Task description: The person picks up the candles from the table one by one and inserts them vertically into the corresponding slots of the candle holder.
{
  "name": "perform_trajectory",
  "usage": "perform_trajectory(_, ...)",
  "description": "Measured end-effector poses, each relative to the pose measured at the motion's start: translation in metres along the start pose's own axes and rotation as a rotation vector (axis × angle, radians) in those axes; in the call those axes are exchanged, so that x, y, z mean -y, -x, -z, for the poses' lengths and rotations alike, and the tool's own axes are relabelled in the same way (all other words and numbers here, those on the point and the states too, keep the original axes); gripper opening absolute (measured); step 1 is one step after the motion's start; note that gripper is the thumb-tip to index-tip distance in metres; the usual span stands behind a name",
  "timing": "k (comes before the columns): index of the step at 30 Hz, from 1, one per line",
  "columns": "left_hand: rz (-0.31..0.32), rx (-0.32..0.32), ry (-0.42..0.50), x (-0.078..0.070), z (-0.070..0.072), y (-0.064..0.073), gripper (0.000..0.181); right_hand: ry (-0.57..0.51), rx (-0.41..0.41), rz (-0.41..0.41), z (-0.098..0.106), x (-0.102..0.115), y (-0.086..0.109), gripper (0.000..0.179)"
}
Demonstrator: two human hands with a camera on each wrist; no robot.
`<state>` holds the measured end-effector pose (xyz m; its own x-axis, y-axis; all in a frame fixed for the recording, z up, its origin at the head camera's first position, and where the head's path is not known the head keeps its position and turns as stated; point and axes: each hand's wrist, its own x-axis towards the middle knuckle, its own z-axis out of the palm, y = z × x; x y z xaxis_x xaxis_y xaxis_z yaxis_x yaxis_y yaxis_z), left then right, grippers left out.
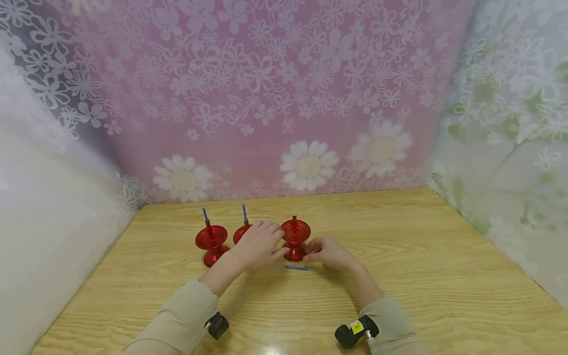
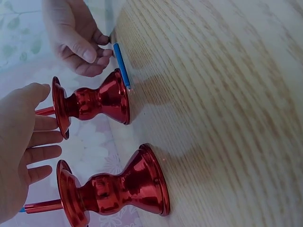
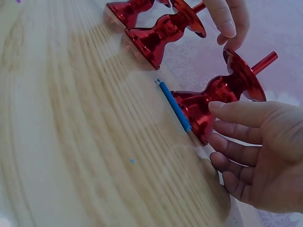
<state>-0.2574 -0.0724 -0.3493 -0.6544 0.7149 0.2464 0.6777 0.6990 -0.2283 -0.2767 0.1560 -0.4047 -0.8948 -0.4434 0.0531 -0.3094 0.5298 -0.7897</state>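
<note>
Wood-grained table (image 1: 426, 246); left hand (image 1: 261, 246) and right hand (image 1: 331, 252), fingers relaxed, at either side of the rightmost candle holder (image 1: 295, 239): glossy red, upright, waisted, wide-dished, narrow-tubed; slim blue candle (image 1: 296, 268), lying before its base.

I seem to be looking into a small recording booth, in what building I cannot tell: wood-grain table (image 1: 426, 256) low in frame, pink flowered sheet (image 1: 275, 108) across the top, pale flowered sheets (image 1: 519, 128) down both sides, black wrist cameras (image 1: 348, 337) at bottom centre.
</note>
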Motion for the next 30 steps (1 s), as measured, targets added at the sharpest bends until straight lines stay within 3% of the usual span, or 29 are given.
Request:
perform_trajectory(11, -0.003, -0.033, 0.019, 0.0, 0.0, 0.001, 0.036, -0.02, 0.049, 0.028, -0.014, 0.006, 0.002, 0.018)
perform_trajectory(19, -0.018, -0.026, 0.001, 0.0, -0.001, 0.0, 0.035, -0.019, -0.016, 0.009, -0.024, 0.007, 0.001, 0.016)
perform_trajectory(30, -0.02, -0.031, -0.002, 0.001, -0.002, 0.001, 0.034, 0.111, -0.074, -0.064, -0.031, 0.018, 0.003, 0.013)
